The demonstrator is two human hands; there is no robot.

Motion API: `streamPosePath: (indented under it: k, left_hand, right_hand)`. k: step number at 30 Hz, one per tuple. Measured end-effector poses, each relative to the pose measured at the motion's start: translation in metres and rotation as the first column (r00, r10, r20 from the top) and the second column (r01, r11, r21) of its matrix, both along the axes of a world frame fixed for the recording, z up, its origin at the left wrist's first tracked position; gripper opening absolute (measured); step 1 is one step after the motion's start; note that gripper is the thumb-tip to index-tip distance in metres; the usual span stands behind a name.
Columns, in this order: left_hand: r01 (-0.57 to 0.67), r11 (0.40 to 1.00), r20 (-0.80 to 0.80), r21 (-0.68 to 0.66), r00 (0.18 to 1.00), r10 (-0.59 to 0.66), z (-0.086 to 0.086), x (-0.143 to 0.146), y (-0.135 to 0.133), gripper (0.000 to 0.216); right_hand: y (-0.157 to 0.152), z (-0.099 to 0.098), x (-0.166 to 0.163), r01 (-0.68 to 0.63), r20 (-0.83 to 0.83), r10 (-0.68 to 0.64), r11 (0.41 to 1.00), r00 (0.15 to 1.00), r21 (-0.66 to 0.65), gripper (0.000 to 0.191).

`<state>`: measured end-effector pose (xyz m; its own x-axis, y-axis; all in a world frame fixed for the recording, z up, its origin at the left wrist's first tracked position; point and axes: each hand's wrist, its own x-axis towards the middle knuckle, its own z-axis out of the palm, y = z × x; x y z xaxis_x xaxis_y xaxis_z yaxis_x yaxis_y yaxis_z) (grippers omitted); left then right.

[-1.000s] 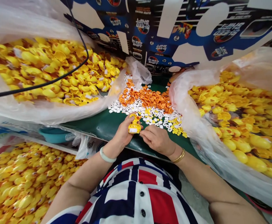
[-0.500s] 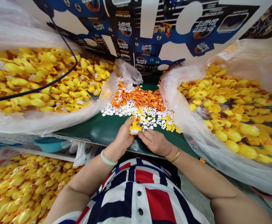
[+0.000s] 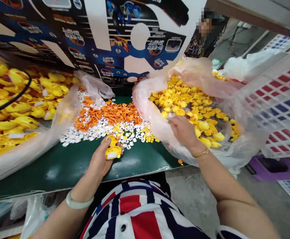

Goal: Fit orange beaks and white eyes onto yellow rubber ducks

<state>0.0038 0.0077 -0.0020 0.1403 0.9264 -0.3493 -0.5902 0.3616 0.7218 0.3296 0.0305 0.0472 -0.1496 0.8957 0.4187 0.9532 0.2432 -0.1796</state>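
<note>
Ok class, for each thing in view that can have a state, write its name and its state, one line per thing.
Left hand: closed around a yellow rubber duck.
Right hand: at the bag's rim, fingers spread.
Plastic bag: open, full of yellow ducks.
Orange plastic pieces: loose, heaped.
White plastic pieces: loose, spread out.

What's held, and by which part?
The left hand holds a yellow plastic duck by its sides, between thumb and fingers; the right hand, at the rim of a clear plastic bag, holds nothing visible.

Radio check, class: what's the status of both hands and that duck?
Left hand gripping yellow duck. Right hand at plastic bag of ducks. White pieces and orange pieces just ahead of left hand.
</note>
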Motion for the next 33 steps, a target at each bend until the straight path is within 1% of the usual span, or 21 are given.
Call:
streamPosePath:
  k: [1, 2, 4, 6, 7, 11, 13, 15, 17, 19, 20, 21, 22, 23, 24, 25, 27, 29, 30, 31, 33]
  left_hand:
    - [0.001, 1.0, 0.006, 0.004, 1.0, -0.001, -0.001, 0.0, -0.001, 0.041]
    - [0.003, 1.0, 0.005, 0.005, 1.0, -0.003, -0.001, 0.0, -0.002, 0.041]
    - [0.008, 1.0, -0.012, 0.009, 1.0, -0.008, -0.002, 0.0, -0.003, 0.043]
    - [0.023, 1.0, -0.037, 0.021, 0.999, -0.022, -0.002, 0.0, -0.005, 0.045]
    - [0.033, 0.999, -0.052, 0.026, 0.998, -0.032, -0.002, 0.0, -0.006, 0.046]
    - [0.072, 0.997, -0.098, 0.038, 0.993, -0.068, -0.004, -0.003, -0.011, 0.049]
    - [0.081, 0.996, -0.093, 0.045, 0.993, -0.076, -0.005, -0.005, -0.012, 0.049]
    - [0.08, 0.995, -0.064, 0.058, 0.995, -0.077, -0.006, -0.006, -0.013, 0.047]
    - [0.069, 0.995, -0.027, 0.067, 0.997, -0.068, -0.007, -0.008, -0.012, 0.046]
    - [0.045, 0.997, 0.009, 0.061, 0.999, -0.046, -0.007, -0.009, -0.01, 0.045]
    - [0.031, 0.998, 0.031, 0.055, 0.999, -0.032, -0.007, -0.009, -0.009, 0.044]
    - [0.016, 0.999, 0.059, 0.049, 0.998, -0.019, -0.007, -0.008, -0.008, 0.043]
    - [0.002, 0.999, 0.089, 0.046, 0.996, -0.006, -0.006, -0.008, -0.006, 0.041]
    - [-0.011, 0.999, 0.116, 0.046, 0.993, 0.006, -0.006, -0.007, -0.004, 0.04]
    - [-0.021, 0.999, 0.135, 0.048, 0.991, 0.015, -0.005, -0.006, -0.003, 0.038]
    - [-0.034, 0.998, 0.141, 0.049, 0.99, 0.026, -0.005, -0.005, -0.002, 0.037]
    - [-0.069, 0.997, 0.122, 0.043, 0.991, 0.063, -0.003, -0.003, -0.001, 0.036]
    - [-0.111, 0.993, 0.097, 0.035, 0.99, 0.107, -0.001, -0.004, -0.004, 0.036]
    - [-0.13, 0.991, 0.091, 0.031, 0.988, 0.127, 0.0, -0.005, -0.006, 0.035]
    - [-0.144, 0.989, 0.089, 0.028, 0.986, 0.141, 0.002, -0.008, -0.009, 0.035]
    - [-0.148, 0.989, 0.083, 0.019, 0.986, 0.146, 0.003, -0.014, -0.015, 0.036]
  right_hand:
    - [0.01, 0.005, 0.019, 0.097, 0.073, -0.095, 0.995, 0.993, -0.03, 0.029]
    - [0.021, 0.009, 0.033, 0.138, 0.119, -0.128, 0.987, 0.985, -0.083, 0.031]
    - [0.041, 0.01, 0.046, 0.138, 0.17, -0.098, 0.961, 0.981, -0.239, 0.034]
    - [0.059, 0.004, 0.042, 0.117, 0.186, -0.053, 0.928, 0.981, -0.354, 0.039]
    - [0.068, 0.0, 0.036, 0.116, 0.191, -0.043, 0.915, 0.981, -0.386, 0.042]
    - [0.092, -0.016, 0.014, 0.154, 0.192, -0.076, 0.888, 0.978, -0.434, 0.045]
    - [0.098, -0.017, 0.013, 0.181, 0.182, -0.11, 0.879, 0.977, -0.441, 0.044]
    - [0.096, -0.011, 0.02, 0.204, 0.17, -0.142, 0.875, 0.975, -0.439, 0.05]
    - [0.085, 0.0, 0.028, 0.217, 0.121, -0.183, 0.885, 0.976, -0.413, 0.058]
    - [0.064, 0.012, 0.027, 0.193, 0.034, -0.194, 0.915, 0.98, -0.354, 0.062]
    - [0.049, 0.017, 0.022, 0.162, -0.002, -0.172, 0.935, 0.985, -0.314, 0.061]
    - [0.033, 0.02, 0.013, 0.087, -0.021, -0.097, 0.956, 0.995, -0.282, 0.059]
    - [0.015, 0.021, 0.001, -0.011, -0.015, 0.007, 0.966, 1.0, -0.257, 0.056]
    - [-0.003, 0.02, -0.014, -0.094, 0.023, 0.103, 0.965, 0.994, -0.244, 0.052]
    - [-0.019, 0.017, -0.03, -0.149, 0.079, 0.171, 0.962, 0.982, -0.227, 0.051]
    - [-0.035, 0.012, -0.047, -0.177, 0.149, 0.214, 0.957, 0.965, -0.231, 0.049]
    - [-0.057, -0.003, -0.078, -0.209, 0.224, 0.261, 0.951, 0.939, -0.23, 0.046]
    - [-0.067, -0.017, -0.098, -0.227, 0.239, 0.287, 0.941, 0.928, -0.25, 0.053]
    - [-0.068, -0.023, -0.103, -0.238, 0.224, 0.3, 0.934, 0.927, -0.266, 0.058]
    - [-0.067, -0.026, -0.105, -0.252, 0.197, 0.313, 0.925, 0.929, -0.283, 0.062]
    - [-0.062, -0.026, -0.101, -0.302, 0.126, 0.356, 0.899, 0.926, -0.319, 0.068]
